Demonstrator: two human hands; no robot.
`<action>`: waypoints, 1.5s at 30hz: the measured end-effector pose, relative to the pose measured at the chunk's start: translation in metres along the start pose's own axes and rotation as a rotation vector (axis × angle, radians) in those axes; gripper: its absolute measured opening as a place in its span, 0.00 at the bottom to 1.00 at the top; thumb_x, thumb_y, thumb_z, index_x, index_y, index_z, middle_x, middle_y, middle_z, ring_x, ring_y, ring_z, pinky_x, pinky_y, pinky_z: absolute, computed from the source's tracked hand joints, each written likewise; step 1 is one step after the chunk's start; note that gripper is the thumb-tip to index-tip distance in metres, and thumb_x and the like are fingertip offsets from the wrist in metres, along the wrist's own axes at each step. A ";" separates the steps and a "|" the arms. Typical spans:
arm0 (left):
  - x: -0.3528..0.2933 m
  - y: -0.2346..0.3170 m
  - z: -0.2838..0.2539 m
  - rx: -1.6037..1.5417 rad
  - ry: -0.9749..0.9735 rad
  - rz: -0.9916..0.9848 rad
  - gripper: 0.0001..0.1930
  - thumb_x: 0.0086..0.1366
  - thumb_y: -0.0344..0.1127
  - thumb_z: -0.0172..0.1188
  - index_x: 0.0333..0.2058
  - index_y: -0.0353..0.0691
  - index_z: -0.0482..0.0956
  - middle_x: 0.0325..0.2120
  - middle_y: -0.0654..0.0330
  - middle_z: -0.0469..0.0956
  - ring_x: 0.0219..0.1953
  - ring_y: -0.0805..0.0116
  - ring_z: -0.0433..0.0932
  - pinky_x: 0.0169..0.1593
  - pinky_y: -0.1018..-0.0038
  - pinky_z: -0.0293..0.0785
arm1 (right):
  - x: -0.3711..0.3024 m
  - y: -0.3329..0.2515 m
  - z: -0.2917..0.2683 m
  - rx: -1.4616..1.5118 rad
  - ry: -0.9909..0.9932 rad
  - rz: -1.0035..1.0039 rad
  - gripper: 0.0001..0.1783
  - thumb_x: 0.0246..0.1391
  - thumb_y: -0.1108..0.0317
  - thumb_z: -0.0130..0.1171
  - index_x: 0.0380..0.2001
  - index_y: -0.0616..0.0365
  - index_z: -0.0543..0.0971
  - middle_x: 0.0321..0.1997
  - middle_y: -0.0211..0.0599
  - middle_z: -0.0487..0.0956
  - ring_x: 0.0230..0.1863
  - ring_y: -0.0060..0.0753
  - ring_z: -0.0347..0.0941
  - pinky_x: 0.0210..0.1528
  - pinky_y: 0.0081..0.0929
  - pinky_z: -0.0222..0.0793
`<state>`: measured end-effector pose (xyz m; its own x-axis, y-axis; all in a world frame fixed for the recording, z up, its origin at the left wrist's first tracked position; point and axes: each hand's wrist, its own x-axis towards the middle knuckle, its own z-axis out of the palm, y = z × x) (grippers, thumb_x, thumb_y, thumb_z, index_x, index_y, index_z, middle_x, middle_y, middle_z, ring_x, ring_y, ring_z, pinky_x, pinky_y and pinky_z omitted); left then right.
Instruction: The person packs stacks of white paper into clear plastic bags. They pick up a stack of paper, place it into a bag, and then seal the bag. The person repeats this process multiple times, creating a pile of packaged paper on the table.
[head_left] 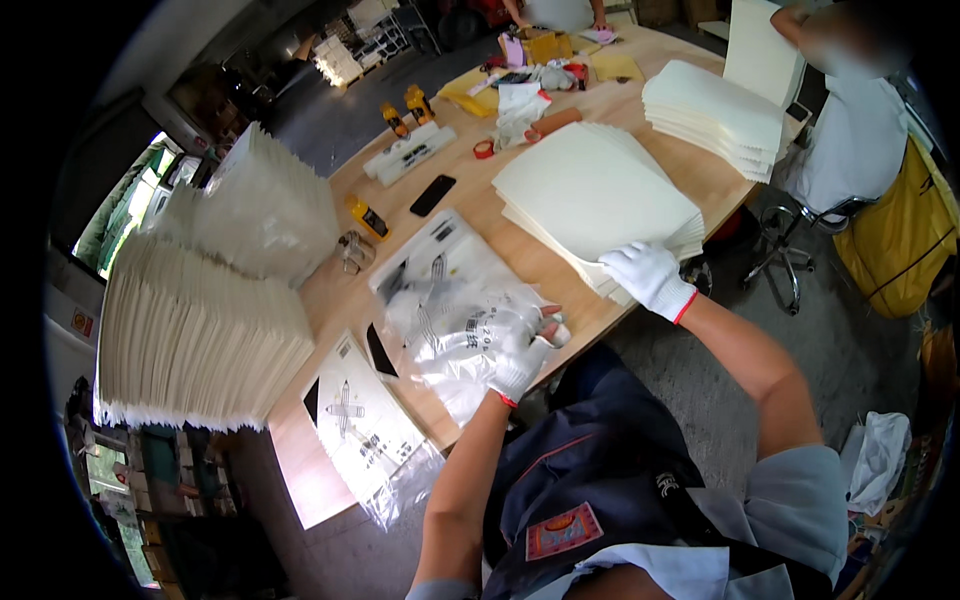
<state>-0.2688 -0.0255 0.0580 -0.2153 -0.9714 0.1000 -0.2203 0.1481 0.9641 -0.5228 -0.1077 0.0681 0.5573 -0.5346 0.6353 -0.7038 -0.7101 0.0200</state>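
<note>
My left hand (524, 352), in a white glove with bare fingertips, is at the near edge of a pile of clear printed plastic bags (425, 290). Its fingers are curled at the bag's mouth. My right hand (648, 277), in a white glove with a red cuff, grips the near edge of a stack of cream paper sheets (590, 190), fingers on top; its thumb is hidden. A filled printed bag (362, 410) lies flat to the left, with its loose plastic end hanging over the table edge.
Tall stacks of filled bags (200, 330) stand at the left. A phone (432, 195), an orange drink bottle (367, 216) and a glass jar (355, 252) lie beyond the bags. Another paper stack (715, 115) is at the far right, near a seated person (850, 140).
</note>
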 end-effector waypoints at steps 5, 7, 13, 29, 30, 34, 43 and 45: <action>0.020 -0.008 0.011 -1.049 -0.089 -0.346 0.28 0.68 0.51 0.49 0.58 0.39 0.62 0.49 0.56 0.74 0.40 0.65 0.76 0.47 0.71 0.73 | 0.019 -0.061 -0.060 0.059 -0.117 -0.217 0.11 0.45 0.63 0.58 0.34 0.50 0.78 0.31 0.33 0.76 0.32 0.38 0.73 0.35 0.34 0.68; 0.023 0.026 0.025 -1.121 0.195 -0.550 0.21 0.66 0.43 0.51 0.52 0.36 0.66 0.44 0.55 0.74 0.42 0.60 0.76 0.45 0.67 0.74 | 0.002 -0.094 -0.071 0.307 -0.214 -0.114 0.12 0.49 0.60 0.59 0.36 0.52 0.79 0.36 0.37 0.77 0.38 0.41 0.75 0.42 0.35 0.70; -0.012 0.009 -0.069 -0.335 -0.014 -0.553 0.18 0.58 0.30 0.56 0.47 0.29 0.73 0.38 0.55 0.78 0.40 0.69 0.76 0.41 0.74 0.73 | -0.060 -0.039 -0.036 1.072 -0.033 0.781 0.19 0.54 0.57 0.59 0.43 0.60 0.77 0.48 0.46 0.77 0.48 0.39 0.75 0.52 0.30 0.69; -0.043 0.047 -0.056 -0.264 0.074 -0.011 0.34 0.64 0.39 0.53 0.65 0.40 0.49 0.52 0.52 0.72 0.26 0.64 0.79 0.33 0.71 0.78 | -0.009 -0.092 -0.069 0.767 -0.233 0.659 0.20 0.55 0.54 0.56 0.33 0.63 0.79 0.30 0.50 0.79 0.31 0.48 0.77 0.33 0.35 0.70; -0.040 0.064 -0.077 -0.564 0.152 -0.076 0.32 0.66 0.40 0.52 0.65 0.40 0.50 0.54 0.54 0.71 0.25 0.68 0.78 0.32 0.72 0.78 | 0.004 -0.093 -0.088 0.826 -0.216 0.588 0.18 0.54 0.55 0.56 0.32 0.63 0.79 0.31 0.50 0.79 0.31 0.48 0.77 0.32 0.35 0.70; -0.047 0.081 -0.146 -0.678 0.306 -0.168 0.29 0.68 0.45 0.47 0.65 0.45 0.54 0.53 0.53 0.71 0.17 0.76 0.68 0.24 0.73 0.73 | 0.023 -0.091 -0.111 0.405 -0.246 0.069 0.14 0.50 0.56 0.60 0.29 0.56 0.79 0.27 0.40 0.77 0.27 0.39 0.76 0.28 0.35 0.71; -0.106 0.118 -0.035 0.162 0.307 0.022 0.27 0.55 0.18 0.53 0.56 0.38 0.67 0.34 0.57 0.78 0.28 0.69 0.78 0.38 0.74 0.75 | 0.074 -0.120 -0.075 0.290 -0.967 0.039 0.13 0.54 0.58 0.57 0.31 0.58 0.78 0.34 0.39 0.80 0.38 0.38 0.78 0.35 0.38 0.74; -0.139 0.054 -0.008 0.306 0.336 0.317 0.17 0.54 0.20 0.58 0.44 0.39 0.75 0.28 0.59 0.77 0.23 0.68 0.76 0.29 0.74 0.74 | 0.054 -0.108 -0.043 1.146 -0.927 0.396 0.13 0.55 0.62 0.56 0.37 0.61 0.79 0.38 0.38 0.81 0.39 0.34 0.78 0.40 0.34 0.73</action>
<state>-0.2425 0.1163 0.0981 -0.0113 -0.8688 0.4951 -0.4709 0.4414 0.7638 -0.4354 -0.0398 0.1328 0.7986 -0.5498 -0.2446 -0.4022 -0.1853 -0.8966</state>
